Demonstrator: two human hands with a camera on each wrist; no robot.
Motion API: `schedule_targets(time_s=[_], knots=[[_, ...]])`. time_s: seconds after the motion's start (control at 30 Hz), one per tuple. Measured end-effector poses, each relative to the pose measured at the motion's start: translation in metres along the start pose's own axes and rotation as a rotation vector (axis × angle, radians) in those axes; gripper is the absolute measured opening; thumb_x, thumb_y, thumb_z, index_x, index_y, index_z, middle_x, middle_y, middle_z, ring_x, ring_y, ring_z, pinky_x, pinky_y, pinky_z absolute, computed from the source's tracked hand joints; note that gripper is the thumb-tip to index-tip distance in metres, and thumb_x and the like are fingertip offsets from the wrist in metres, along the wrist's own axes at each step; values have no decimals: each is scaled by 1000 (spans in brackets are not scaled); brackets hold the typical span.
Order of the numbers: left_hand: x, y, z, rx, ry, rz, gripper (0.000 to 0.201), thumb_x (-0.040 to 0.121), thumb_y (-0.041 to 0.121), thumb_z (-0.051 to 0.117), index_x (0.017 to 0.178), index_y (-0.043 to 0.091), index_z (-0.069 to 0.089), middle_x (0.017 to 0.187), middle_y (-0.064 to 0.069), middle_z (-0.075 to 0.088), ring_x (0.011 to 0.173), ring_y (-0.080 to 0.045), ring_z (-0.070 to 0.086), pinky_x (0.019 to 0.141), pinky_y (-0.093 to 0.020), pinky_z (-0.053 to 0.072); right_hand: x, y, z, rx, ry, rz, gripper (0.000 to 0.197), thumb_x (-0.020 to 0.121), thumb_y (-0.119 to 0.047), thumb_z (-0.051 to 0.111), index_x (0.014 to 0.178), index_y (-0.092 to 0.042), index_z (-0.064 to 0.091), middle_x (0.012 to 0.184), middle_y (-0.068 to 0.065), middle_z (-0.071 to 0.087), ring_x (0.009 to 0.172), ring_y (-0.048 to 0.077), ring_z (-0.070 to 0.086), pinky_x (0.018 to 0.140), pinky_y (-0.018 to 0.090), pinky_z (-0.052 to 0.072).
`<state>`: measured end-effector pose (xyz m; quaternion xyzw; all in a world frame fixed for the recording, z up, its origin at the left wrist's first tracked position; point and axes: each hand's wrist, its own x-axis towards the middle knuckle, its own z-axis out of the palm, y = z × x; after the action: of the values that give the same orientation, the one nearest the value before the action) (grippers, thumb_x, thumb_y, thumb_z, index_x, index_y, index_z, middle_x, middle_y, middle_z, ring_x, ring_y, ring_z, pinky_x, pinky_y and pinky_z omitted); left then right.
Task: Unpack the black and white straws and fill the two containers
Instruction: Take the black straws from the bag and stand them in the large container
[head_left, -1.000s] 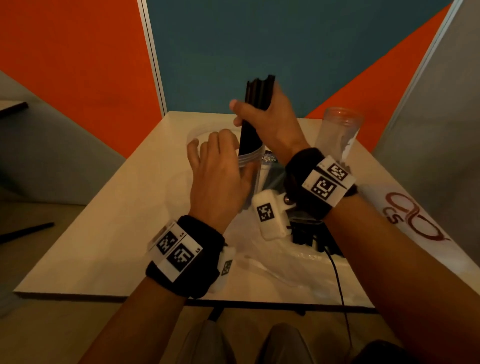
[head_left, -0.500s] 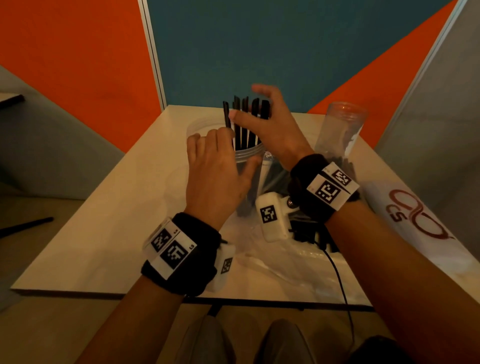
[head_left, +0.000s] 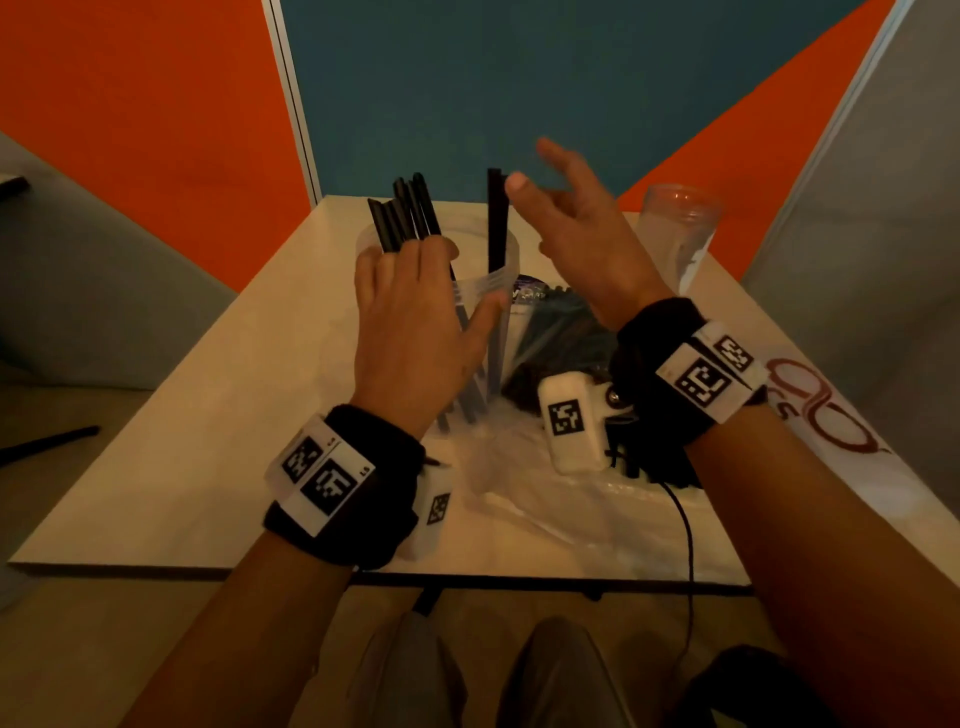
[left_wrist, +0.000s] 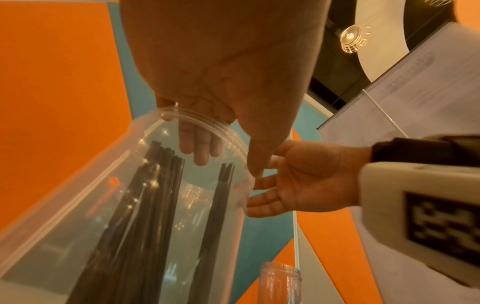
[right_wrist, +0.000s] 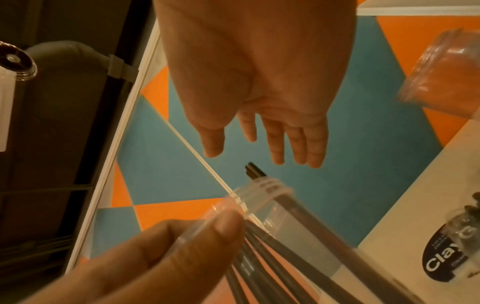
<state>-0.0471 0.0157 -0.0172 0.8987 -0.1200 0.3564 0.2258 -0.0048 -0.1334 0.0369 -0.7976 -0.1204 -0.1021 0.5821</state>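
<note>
My left hand (head_left: 415, 322) curls round the near wall of the clear round plastic container (head_left: 506, 270), fingers over its rim and thumb on the side. Inside it stand thin black plastic straws (head_left: 410, 213): a bunch leans left past my fingertips, and one small cluster stands nearly upright by the right wall. Their lower ends are hidden behind my hand.

Just right of that container, below my right wrist, lies a clear plastic packet of black straws (head_left: 561, 322); its dark round label reads "Clay" in white, the rest cut off and blurred in the right wrist view.

My right hand (head_left: 582, 234) hangs above and beside the upright cluster, fingers spread and relaxed, gripping nothing; whether the thumb tip touches a straw I cannot tell.

Further right stands a second clear plastic jar (head_left: 678, 228). By my right forearm, the pale wooden table (head_left: 171, 457) carries a dark red looping mark with letters I cannot read.
</note>
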Motion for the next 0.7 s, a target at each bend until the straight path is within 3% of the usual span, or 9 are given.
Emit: schedule_targets(time_s=[0.13,0.2,0.27,0.33,0.4,0.47,0.53,0.63,0.7], knots=[[1,6,-13,12,-11,31,47,90,45,53,120,10,49,118,-12,51,116,-30,41,107,-42,24,-26,4,-21,-20,66,37,14,94,-22,54,106,-17,59,97,-2,64,89,9,61,77,24,52],[0,18,-22,-5,26,118,34,89,34,55,114,10,53,115,-11,50,112,-29,42,97,-36,31,-42,5,-34,-29,-9,55,12,94,-10,52,90,-14,63,83,2,64,72,12,61,64,23,51],[-4,31,-26,-75,-67,255,20,86,22,58,103,12,56,109,-8,51,105,-25,44,85,-29,31,-61,7,-45,-112,-162,101,16,93,-6,52,85,-13,65,79,8,67,68,17,61,61,24,50],[-8,43,-21,-111,-327,356,19,83,22,62,99,16,54,105,-4,50,100,-22,44,79,-28,32,-76,8,-53,-288,-381,165,15,93,-5,54,92,-10,68,86,13,69,71,20,63,63,28,53],[-12,47,-5,-5,-611,394,36,79,33,69,106,20,49,108,1,46,100,-19,43,77,-29,34,-86,12,-55,-514,-627,231,19,92,-7,55,103,-11,70,96,8,71,77,19,66,72,28,56],[-12,48,14,107,-802,382,54,74,39,75,114,22,43,111,3,43,100,-18,43,74,-30,36,-92,19,-51,-755,-792,215,27,91,-8,53,112,-17,68,101,-5,68,75,7,62,71,10,50],[-13,48,30,101,-829,350,43,80,32,71,111,20,44,111,0,46,99,-21,48,70,-35,40,-94,30,-44,-907,-803,162,37,90,-6,52,122,-20,62,107,-6,62,78,4,58,71,6,46],[-10,44,43,-10,-753,272,13,86,11,57,95,16,49,92,-2,50,85,-26,53,65,-38,42,-94,55,-31,-952,-694,91,56,86,-2,51,137,-24,46,135,3,51,117,23,53,101,33,44],[-5,43,43,-89,-698,210,13,84,4,56,88,16,52,85,0,49,79,-24,53,63,-37,43,-93,68,-26,-1043,-632,39,54,89,-5,50,140,-20,42,143,6,43,126,26,45,107,35,38]])
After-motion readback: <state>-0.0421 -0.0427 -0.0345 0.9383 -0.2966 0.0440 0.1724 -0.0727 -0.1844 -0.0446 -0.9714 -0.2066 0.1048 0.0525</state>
